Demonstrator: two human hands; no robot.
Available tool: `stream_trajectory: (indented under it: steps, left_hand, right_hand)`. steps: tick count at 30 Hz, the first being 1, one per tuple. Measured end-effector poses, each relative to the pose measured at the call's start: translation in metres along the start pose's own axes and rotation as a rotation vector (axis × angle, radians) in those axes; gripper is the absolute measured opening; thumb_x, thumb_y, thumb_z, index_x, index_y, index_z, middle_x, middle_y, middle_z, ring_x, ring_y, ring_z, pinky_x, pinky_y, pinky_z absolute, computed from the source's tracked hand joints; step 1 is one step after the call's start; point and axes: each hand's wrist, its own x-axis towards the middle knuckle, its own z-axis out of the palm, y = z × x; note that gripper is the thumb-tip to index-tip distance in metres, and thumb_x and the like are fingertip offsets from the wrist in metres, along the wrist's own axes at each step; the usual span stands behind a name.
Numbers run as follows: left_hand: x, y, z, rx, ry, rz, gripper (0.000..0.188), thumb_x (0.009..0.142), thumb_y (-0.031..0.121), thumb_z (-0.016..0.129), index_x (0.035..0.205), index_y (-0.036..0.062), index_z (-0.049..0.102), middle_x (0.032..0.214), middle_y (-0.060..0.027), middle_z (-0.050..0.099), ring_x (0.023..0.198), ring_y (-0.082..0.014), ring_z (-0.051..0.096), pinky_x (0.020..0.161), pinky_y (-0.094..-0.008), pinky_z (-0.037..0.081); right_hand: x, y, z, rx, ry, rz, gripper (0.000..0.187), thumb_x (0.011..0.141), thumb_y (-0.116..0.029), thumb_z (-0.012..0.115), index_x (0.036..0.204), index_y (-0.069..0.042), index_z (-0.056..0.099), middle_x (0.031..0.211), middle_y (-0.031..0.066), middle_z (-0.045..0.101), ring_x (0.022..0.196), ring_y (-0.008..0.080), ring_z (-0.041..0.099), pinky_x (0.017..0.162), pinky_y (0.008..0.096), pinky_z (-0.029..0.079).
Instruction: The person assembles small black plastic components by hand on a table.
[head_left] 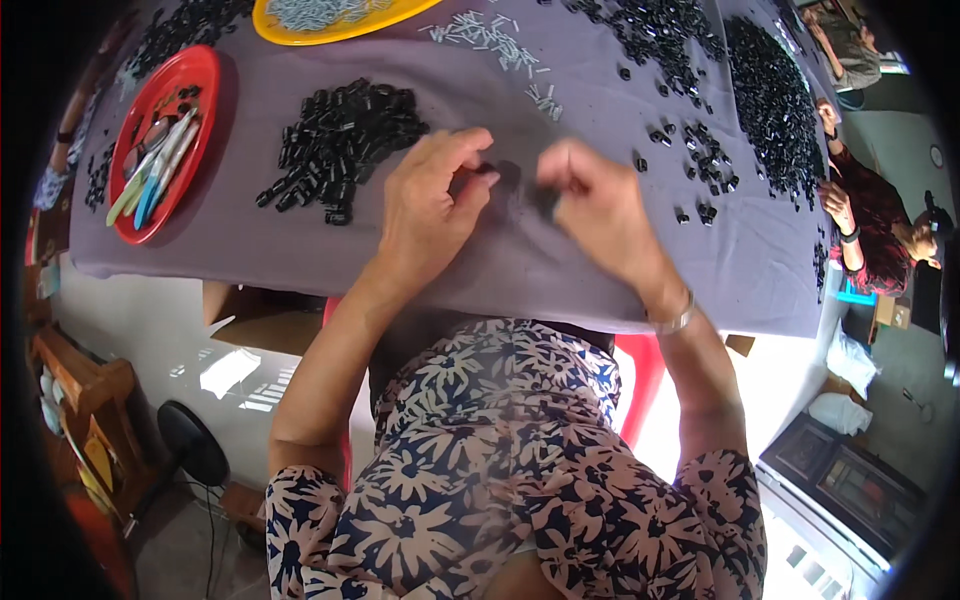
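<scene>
My left hand (425, 205) pinches a small black part (487, 170); my right hand (600, 205) pinches another black part (545, 200).

Both parts sit just right of the pile of black parts (340, 140) on the grey cloth (280, 240); left of that pile lies a red plate (205, 75); beyond it, a yellow plate (270, 25) and scattered silver pins (490, 40).

Table under grey cloth (300, 230): black parts pile (340, 140), red plate (205, 70), yellow plate (270, 25), small metal pins (490, 40).
</scene>
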Motion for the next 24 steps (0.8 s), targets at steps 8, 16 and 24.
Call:
stream_trajectory:
  steps: [8, 16, 24]
  left_hand:
    - [0.016, 0.002, -0.030, 0.341, 0.070, 0.000, 0.025, 0.079, -0.002, 0.074, 0.102, 0.0042, 0.066, 0.085, -0.0094, 0.062, 0.072, -0.0280, 0.065, 0.064, -0.0339, 0.051]
    - [0.013, -0.013, -0.042, 0.554, 0.019, 0.017, 0.024, 0.079, 0.004, 0.072, 0.102, 0.0089, 0.070, 0.090, -0.0078, 0.060, 0.087, -0.0298, 0.063, 0.072, -0.0411, 0.052]
    - [0.011, -0.026, -0.046, 0.616, 0.052, 0.115, 0.024, 0.079, 0.003, 0.072, 0.102, 0.0093, 0.070, 0.091, -0.0071, 0.058, 0.087, -0.0280, 0.061, 0.076, -0.0405, 0.051]
  right_hand:
    - [-0.042, -0.010, 0.095, -0.678, 0.058, -0.554, 0.029, 0.069, -0.008, 0.068, 0.098, -0.007, 0.062, 0.087, 0.0056, 0.052, 0.080, 0.0229, 0.055, 0.068, 0.0337, 0.043]
    - [-0.041, -0.008, 0.116, -0.696, 0.163, -0.533, 0.012, 0.073, -0.008, 0.060, 0.084, -0.008, 0.057, 0.081, 0.0062, 0.047, 0.075, 0.0221, 0.054, 0.066, 0.0348, 0.042]
    - [-0.041, -0.007, 0.124, -0.634, 0.044, -0.543, 0.009, 0.075, -0.007, 0.060, 0.081, -0.007, 0.054, 0.081, 0.0074, 0.049, 0.078, 0.0239, 0.056, 0.069, 0.0391, 0.044]
